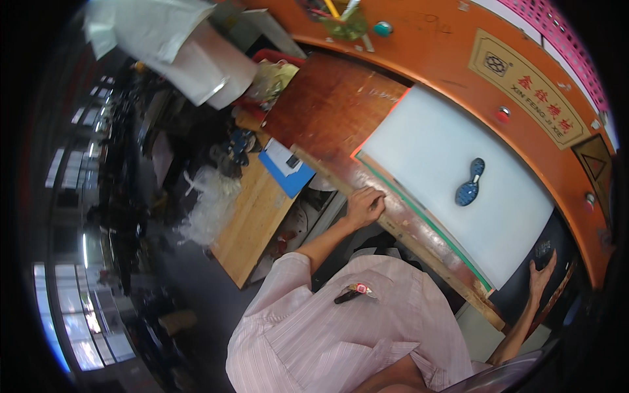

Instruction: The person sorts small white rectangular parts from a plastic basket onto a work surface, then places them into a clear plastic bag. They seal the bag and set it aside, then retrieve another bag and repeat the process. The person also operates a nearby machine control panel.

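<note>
The right grip [541, 274] holds its thumb and fingers apart at the bench's [334, 105] right end, a small dark piece [543, 248] right at the tips, contact unclear. The left grip [365, 207] curls at the front edge, whether closed I can't tell; between them, farther back, a blue sole [466, 192] lies on a white board [419, 150].

The person's left hand [365, 207], fingers curled, rests at the wooden rail [429, 254] on the near side. At the right end, the right hand [541, 278] is at a dark piece [543, 248]; whether it grips it is unclear. Between the hands, farther off, a blue sole [467, 192] lies on a white board [419, 157], before an orange machine [419, 49]. To the left, a blue clipboard [296, 182] lies on a table [252, 229].
</note>
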Available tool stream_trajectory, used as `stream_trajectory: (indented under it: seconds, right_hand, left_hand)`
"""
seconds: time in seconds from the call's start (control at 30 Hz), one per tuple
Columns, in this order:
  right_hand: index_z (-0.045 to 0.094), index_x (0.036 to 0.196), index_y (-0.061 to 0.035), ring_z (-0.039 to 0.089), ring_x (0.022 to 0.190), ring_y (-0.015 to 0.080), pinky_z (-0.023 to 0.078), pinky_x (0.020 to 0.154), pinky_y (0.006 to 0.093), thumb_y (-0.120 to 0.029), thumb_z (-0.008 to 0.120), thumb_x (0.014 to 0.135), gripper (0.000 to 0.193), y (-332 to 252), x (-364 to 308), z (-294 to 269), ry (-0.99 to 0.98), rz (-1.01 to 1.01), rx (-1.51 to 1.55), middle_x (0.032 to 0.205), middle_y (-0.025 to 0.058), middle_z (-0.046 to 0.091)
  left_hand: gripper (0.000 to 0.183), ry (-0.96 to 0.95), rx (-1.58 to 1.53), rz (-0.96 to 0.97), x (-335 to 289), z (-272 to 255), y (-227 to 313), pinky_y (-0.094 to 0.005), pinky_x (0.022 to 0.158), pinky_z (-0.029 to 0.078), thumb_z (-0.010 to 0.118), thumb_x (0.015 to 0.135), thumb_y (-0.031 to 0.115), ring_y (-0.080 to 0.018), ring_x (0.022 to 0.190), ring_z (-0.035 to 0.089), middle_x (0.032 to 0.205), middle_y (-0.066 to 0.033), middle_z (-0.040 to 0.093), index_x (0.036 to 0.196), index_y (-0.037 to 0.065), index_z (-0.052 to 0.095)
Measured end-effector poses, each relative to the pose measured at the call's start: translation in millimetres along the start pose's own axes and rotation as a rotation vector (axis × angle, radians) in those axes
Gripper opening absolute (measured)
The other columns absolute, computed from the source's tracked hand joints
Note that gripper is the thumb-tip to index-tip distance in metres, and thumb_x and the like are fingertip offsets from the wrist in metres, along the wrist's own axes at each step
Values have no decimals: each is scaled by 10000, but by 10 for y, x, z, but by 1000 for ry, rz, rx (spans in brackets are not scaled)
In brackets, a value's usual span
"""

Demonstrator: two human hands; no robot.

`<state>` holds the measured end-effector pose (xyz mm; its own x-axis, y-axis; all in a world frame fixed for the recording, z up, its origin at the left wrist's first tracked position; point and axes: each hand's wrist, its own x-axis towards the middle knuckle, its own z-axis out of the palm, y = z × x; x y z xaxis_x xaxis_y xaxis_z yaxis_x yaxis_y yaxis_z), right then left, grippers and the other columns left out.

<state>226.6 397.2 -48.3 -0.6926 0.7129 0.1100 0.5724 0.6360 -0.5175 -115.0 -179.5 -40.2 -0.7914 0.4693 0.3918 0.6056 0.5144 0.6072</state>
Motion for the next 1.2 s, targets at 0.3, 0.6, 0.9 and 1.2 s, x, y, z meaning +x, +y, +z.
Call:
stream_trajectory:
  seconds: [0.3,0.6,0.9,1.2]
  right_hand:
    - [474,1403,128,634,1180,285,479,1028,357,-268,792,923,699,117,650,86,82,135,87,1312,232,630]
    - [585,1360,-10,623,912,148,526,834,309,-102,833,838,585,-2781,-284,271,-13,-254,322,1118,73,670]
    - [590,1279,6,623,1140,387,545,945,447,-147,882,687,677,-5154,-1317,1941,-648,-730,199,1259,198,618]
    - [611,1274,-11,585,1140,391,489,980,461,-106,748,893,416,-4841,-777,2033,-131,-570,90,1245,196,622]
  left_hand:
    - [52,65,-69,33,245,149,-40,-385,664,545,681,818,65,-275,718,681,807,-92,707,845,47,722]
    - [218,118,-349,-123,477,63,214,-388,819,525,689,859,113,-291,885,668,904,-125,683,1057,22,704]
    - [505,-73,-1162,-909,-748,-299,-89,-320,980,526,636,1037,291,-194,1172,632,1279,-115,662,1421,-18,525]
    - [582,551,-745,-1257,-1383,-1131,-2379,-335,816,599,690,991,319,-213,1007,675,1224,-138,663,1443,-2,511]
